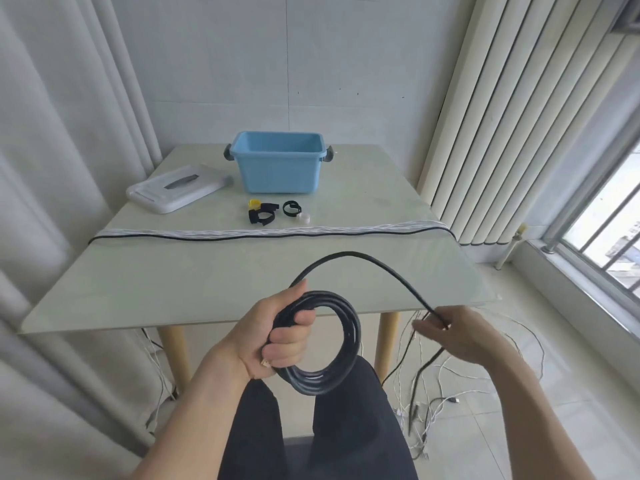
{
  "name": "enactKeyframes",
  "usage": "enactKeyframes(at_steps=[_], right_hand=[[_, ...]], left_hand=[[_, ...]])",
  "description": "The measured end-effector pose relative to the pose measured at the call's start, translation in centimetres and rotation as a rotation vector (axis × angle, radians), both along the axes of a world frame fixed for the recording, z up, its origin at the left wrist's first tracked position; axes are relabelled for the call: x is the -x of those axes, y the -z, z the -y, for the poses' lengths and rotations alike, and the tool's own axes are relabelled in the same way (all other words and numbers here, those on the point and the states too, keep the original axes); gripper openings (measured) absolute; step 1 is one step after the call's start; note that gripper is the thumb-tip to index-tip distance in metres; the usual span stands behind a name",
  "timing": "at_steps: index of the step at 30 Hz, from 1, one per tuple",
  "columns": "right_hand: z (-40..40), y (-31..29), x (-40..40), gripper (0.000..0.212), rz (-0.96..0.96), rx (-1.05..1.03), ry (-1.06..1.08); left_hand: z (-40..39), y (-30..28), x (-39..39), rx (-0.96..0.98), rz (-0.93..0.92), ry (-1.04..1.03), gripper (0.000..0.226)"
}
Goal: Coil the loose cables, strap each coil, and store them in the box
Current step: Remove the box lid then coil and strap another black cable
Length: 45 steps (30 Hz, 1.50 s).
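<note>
The left hand [277, 336] is gripping a black cable coil [323, 344], fingers and thumb curled round several stacked loops at the coil's left side. The coil is hanging roughly upright in front of the person's lap, above the dark trousers [346, 427]. A light-coloured connector tip is showing at the base of this hand, just beside the coil.

The right hand [460, 336] is pinching the free run of the same black cable [384, 270] between thumb and fingers. From the left hand, this run is arching up over the table's near edge, descending to the right hand, then dropping past it toward the floor.

The table [207, 285] is standing directly ahead, pale and glossy. Across its middle, a white braided cable [277, 231] and a thin black cable [173, 238] are lying side by side, both ends trailing over the table's sides. Beyond them, several straps [265, 213] are resting in a small cluster: black ones, a yellow one and a white one, some looped. The blue box [278, 164] is sitting open near the far edge, with grey handles at each end; its interior is appearing empty as far as visible. Its white lid [176, 188] is lying flat to the box's left.

On the tiled floor to the right, loose cables [446, 400], white and black, are lying tangled beneath and beside the table.
</note>
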State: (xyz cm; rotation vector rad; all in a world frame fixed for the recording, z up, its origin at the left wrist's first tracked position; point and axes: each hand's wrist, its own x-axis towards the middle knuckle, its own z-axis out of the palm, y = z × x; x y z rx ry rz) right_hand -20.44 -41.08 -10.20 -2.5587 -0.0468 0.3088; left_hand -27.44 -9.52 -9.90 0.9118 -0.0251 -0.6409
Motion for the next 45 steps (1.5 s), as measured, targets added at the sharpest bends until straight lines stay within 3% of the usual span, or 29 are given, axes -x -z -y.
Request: enactKeyframes(at_steps=[2,5,8,10,13,21,24,30,33,35,37,39,45], right_hand=[[-1.6,-0.7,0.4,0.040,-0.056,-0.008,-0.110],[-4.0,-2.4,1.3,0.030,0.073,-0.136,-0.231],[-6.3,-4.1,2.2,0.029,0.139,-0.579,-0.244],[-7.3,-4.2,2.3,0.023,0.150,-0.726,-0.240],[-8.4,-3.7,2.0,0.010,0.243,-0.713,-0.190],[-9.8,-3.7,1.3,0.018,0.472,-0.673,0.008],[-9.6,-3.4,1.7,0.028,0.426,-0.608,0.016],[-9.8,-2.8,3.1,0.037,0.145,-0.464,-0.136],[-10.2,-1.9,3.5,0.028,0.110,-0.444,-0.232],[-10.0,-0.9,3.8,0.021,0.061,-0.406,-0.295],[-9.6,0.2,4.2,0.011,0.049,-0.331,-0.325],[-9.4,1.0,4.7,0.021,0.128,-0.270,-0.328],[-11.2,-0.7,6.8,0.024,0.132,-0.160,-0.492]], left_hand=[[-0.3,0.4,-0.2,0.230,-0.011,0.076,0.049],[-0.8,0.6,-0.6,0.455,0.021,0.131,0.052],[-1.4,1.0,-0.7,0.513,0.043,0.116,0.052],[-1.6,1.1,-0.6,0.537,0.052,0.085,0.051],[-2.1,1.0,-0.3,0.614,0.069,0.046,0.045],[-2.3,0.8,0.9,0.523,0.070,0.203,0.044],[-2.5,0.6,0.9,0.512,0.124,0.093,0.044],[-3.0,0.2,0.5,0.718,0.196,-0.030,0.051],[-3.1,0.0,0.7,0.841,0.185,-0.208,0.051],[-3.5,-0.9,0.8,0.868,0.155,-0.474,0.046],[-4.5,-2.3,0.8,0.771,0.114,-0.813,0.041],[-5.5,-3.4,0.8,0.668,0.109,-1.052,0.040],[-5.7,-4.2,0.5,0.502,0.133,-1.227,0.037]])
